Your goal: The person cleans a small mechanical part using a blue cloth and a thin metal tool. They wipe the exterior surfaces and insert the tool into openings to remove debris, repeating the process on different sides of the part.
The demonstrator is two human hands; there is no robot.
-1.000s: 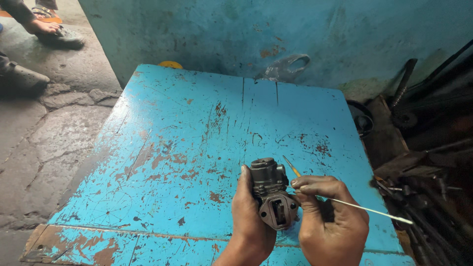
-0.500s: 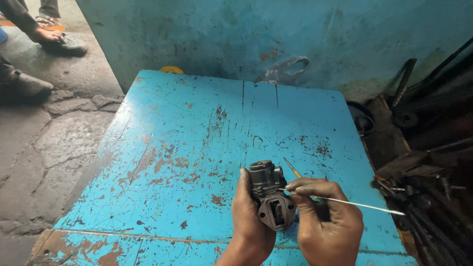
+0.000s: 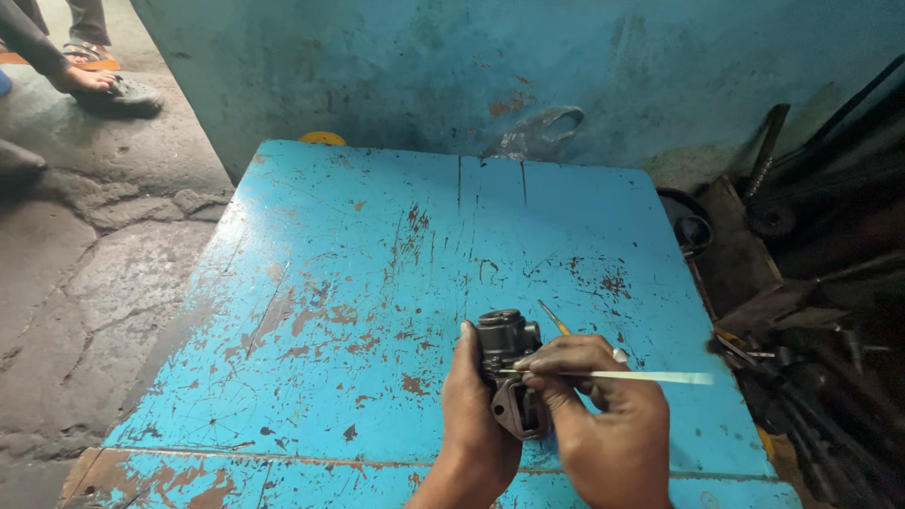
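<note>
A small dark metal pump body [image 3: 507, 368] is held above the near edge of the chipped blue table [image 3: 358, 283], toward its right corner. It is clasped from the left by the left hand [image 3: 476, 415]. A thin pale rod [image 3: 641, 376] is pinched in the right hand [image 3: 603, 424], its tip laid against the part. A screwdriver [image 3: 556, 320] lies on the table just behind.

A blue table [image 3: 377, 283] with chipped, rust-flecked paint fills the view. Behind it stands a worn teal wall [image 3: 566, 66], a grey plastic bag [image 3: 539, 132] against it. Dark metal scrap [image 3: 811, 283] piles up right; cracked concrete floor [image 3: 85, 273] lies left.
</note>
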